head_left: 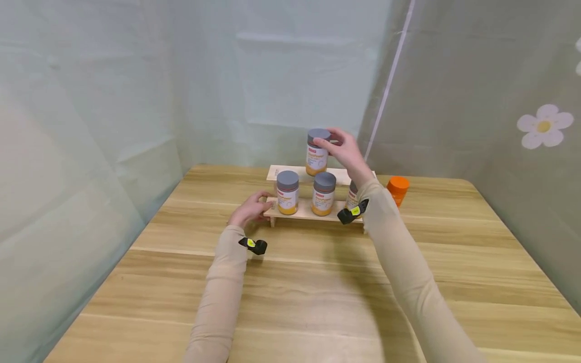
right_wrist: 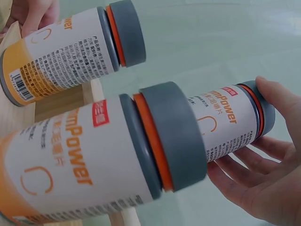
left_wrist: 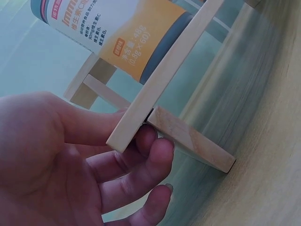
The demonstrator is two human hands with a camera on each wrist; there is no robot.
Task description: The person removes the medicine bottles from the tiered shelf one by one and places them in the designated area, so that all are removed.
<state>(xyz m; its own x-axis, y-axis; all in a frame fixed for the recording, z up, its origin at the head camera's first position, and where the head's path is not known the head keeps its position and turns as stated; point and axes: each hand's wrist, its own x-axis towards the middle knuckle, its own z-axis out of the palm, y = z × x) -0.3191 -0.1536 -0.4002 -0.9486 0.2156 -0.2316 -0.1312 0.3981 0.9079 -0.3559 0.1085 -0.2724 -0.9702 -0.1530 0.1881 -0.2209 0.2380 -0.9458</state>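
A two-tier wooden rack (head_left: 305, 214) stands on the table. My left hand (head_left: 250, 208) grips the left end of its lower board, thumb above and curled fingers beneath, as the left wrist view shows. With my right hand (head_left: 346, 151) I hold a supplement bottle (head_left: 316, 157) by its grey lid at the upper board (head_left: 282, 172); whether its base touches the wood I cannot tell. Along the lower board stand three like bottles, a left one (head_left: 288, 194), a middle one (head_left: 323, 195) and a right one (head_left: 351, 197), partly hidden by my right arm.
An orange bottle (head_left: 397, 189) is on the table (head_left: 290, 302) just right of the rack, partly behind my right sleeve. Pale cloth (head_left: 308, 75) hangs behind the table, and more cloth borders it on both sides.
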